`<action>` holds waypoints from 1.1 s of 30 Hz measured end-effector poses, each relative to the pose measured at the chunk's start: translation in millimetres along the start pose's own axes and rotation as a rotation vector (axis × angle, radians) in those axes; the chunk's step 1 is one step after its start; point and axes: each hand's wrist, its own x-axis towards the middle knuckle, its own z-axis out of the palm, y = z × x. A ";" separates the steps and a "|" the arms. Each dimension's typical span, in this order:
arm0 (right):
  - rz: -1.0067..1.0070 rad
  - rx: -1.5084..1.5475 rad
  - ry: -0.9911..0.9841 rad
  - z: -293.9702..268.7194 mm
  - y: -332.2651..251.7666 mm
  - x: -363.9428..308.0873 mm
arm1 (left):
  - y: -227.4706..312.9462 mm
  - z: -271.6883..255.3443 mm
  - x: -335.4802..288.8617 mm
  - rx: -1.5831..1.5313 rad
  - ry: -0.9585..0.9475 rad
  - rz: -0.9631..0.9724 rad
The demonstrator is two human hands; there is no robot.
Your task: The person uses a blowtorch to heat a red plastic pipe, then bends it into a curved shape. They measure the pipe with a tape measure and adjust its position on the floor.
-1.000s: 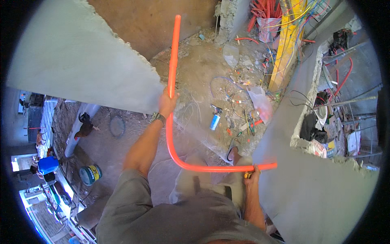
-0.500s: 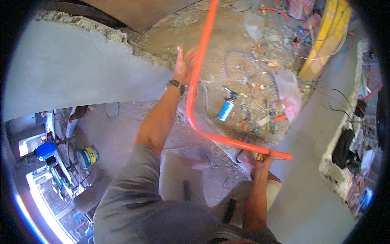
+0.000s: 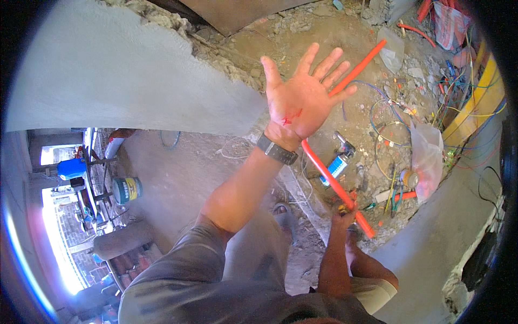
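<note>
My left hand (image 3: pixel 300 102) is raised with the palm up and fingers spread, holding nothing. Red lines show on its palm, and a dark watch (image 3: pixel 276 150) circles the wrist. Lower right, my right hand (image 3: pixel 342 217) grips a bent orange pipe (image 3: pixel 330 178) near its lower end. Something small and yellow shows at that grip, too covered to make out. The pipe passes behind my left hand, which hides its bend, and its far end rises to the upper right. Beyond the pipe, a blow torch with a blue canister (image 3: pixel 335 166) lies on the dirt.
Grey plastered walls with rough broken edges stand at left (image 3: pixel 135 81) and lower right. Loose wires, pliers (image 3: pixel 398 194), a clear plastic bag (image 3: pixel 426 159) and a yellow beam (image 3: pixel 480 102) lie at right. A dark green bucket (image 3: pixel 127 190) stands at left.
My left hand has come closer, turned palm up and spread its fingers in front of the pipe. The pipe has swung, its far end now toward the upper right. My view has shifted left.
</note>
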 end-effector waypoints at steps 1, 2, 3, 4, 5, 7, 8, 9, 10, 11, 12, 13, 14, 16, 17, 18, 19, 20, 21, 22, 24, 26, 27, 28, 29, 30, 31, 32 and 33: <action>0.026 -0.010 -0.003 3.9 10.3 -8.3 | -2.2 -8.0 1.5 0.003 0.005 0.017; 0.053 -0.023 0.001 3.7 13.1 -11.6 | -4.5 -18.0 -0.3 0.036 0.044 0.028; 0.066 -0.037 -0.073 -14.0 18.6 3.3 | -9.4 -26.1 0.0 0.061 0.075 0.028; 0.076 -0.051 -0.148 -36.2 25.4 23.3 | -15.5 -32.8 2.5 0.085 0.097 0.025; 0.059 -0.123 -0.146 -41.7 35.7 27.7 | -21.7 -42.3 3.5 0.084 0.097 0.023; -0.345 -0.601 -0.258 -59.7 61.4 37.3 | -30.0 -55.0 -0.2 0.086 0.105 0.026; -0.384 -0.677 -0.226 -56.2 73.7 36.0 | -33.5 -59.2 0.0 0.071 0.088 0.039; -0.423 -0.742 -0.190 -53.5 86.9 37.9 | -39.0 -60.1 0.3 0.061 0.072 0.042; -0.094 -0.510 -0.015 -34.9 91.7 11.4 | -36.6 -73.9 -8.3 0.043 0.080 0.068; 0.209 -0.251 0.154 -20.7 86.8 1.0 | -38.7 -79.8 -10.1 -0.003 0.062 0.073; 0.289 -0.288 0.106 -36.9 86.0 21.0 | -42.2 -80.1 -9.6 -0.049 0.033 0.070; 0.370 -0.327 0.060 -53.3 86.8 38.9 | -45.7 -80.2 -9.9 -0.096 0.006 0.067; 0.451 -0.373 0.011 -65.6 84.0 58.2 | -48.8 -83.1 -12.5 -0.098 -0.003 0.064; 0.332 -0.594 -0.012 -41.0 93.6 22.9 | -44.5 -98.3 -18.0 -0.068 -0.004 0.099; 0.273 -0.706 -0.007 -30.1 90.2 -7.1 | -43.2 -108.9 -23.4 -0.048 0.005 0.102; 0.239 -0.701 -0.115 -15.8 70.4 -29.1 | -42.4 -118.9 -29.9 -0.030 0.020 0.105; 0.211 -0.697 -0.223 7.3 46.1 -49.8 | -38.6 -125.7 -34.7 -0.013 0.037 0.110; 0.179 -0.690 -0.329 24.3 26.0 -53.4 | -37.6 -131.9 -40.2 0.000 0.070 0.105; 0.118 -0.727 -0.370 33.5 12.1 -38.8 | -37.3 -137.1 -48.5 0.021 0.110 0.100; 0.060 -0.769 -0.404 37.9 -3.7 -17.9 | -36.8 -143.5 -59.7 0.034 0.158 0.094; -0.096 -0.880 -0.087 29.5 -26.1 62.2 | -32.2 -148.3 -78.5 0.071 0.212 0.091; -0.116 -0.920 -0.069 52.2 -4.3 63.5 | -8.3 -146.4 -109.8 0.277 0.334 0.172; -0.280 -0.949 -0.173 55.7 2.6 72.0 | -4.6 -139.0 -129.0 0.414 0.409 0.218; -0.445 -0.969 -0.283 60.9 8.7 81.2 | -0.6 -136.0 -146.7 0.547 0.487 0.261; -0.478 -1.158 -0.358 69.9 9.2 84.5 | 2.3 -143.3 -173.0 0.795 0.556 0.422; -0.471 -1.283 -0.427 76.6 11.1 76.3 | 4.6 -149.2 -203.7 1.047 0.627 0.548; -0.472 -1.402 -0.502 84.2 12.3 66.8 | 14.0 -148.8 -226.3 1.328 0.653 0.680; -0.455 -1.431 -0.583 102.8 20.1 55.2 | 21.1 -155.7 -247.2 1.481 0.785 0.754; -0.423 -1.479 -0.657 112.6 18.5 37.5 | 19.2 -172.0 -276.6 1.628 0.944 0.807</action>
